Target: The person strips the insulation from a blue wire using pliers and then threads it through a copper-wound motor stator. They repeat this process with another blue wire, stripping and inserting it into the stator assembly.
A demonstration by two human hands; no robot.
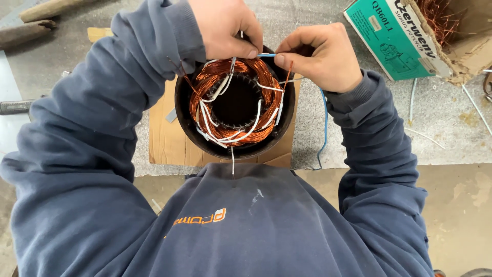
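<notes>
I note a motor stator (236, 105), a dark round steel shell packed with copper windings (205, 82), standing on end on a cardboard sheet (164, 138) atop the speckled bench (369, 138), directly in front of the person's torso.

The left hand (225, 28) is closed at the far rim of the shell, thumb and forefinger pinched on a thin blue wire (266, 55). The right hand (320, 56) is likewise closed, pinching the same wire from the other side; the fingertips of both hands nearly meet. The blue wire appears to run on down past the right wrist and off the bench edge.

White insulating sleeves (259, 115) cross the coil ends, and one hangs over the near rim.

Judgement on handling: the shell looks heavy and rigid and is best held by its outer wall, never by the coils. The copper strands look fine, springy and easily kinked; their enamel likely scratches. The sleeves look soft and slippery. The leads call for a fingertip pinch close to the coil, pulled gently.

A green carton (394, 38) with scrap copper lies at the far right.
</notes>
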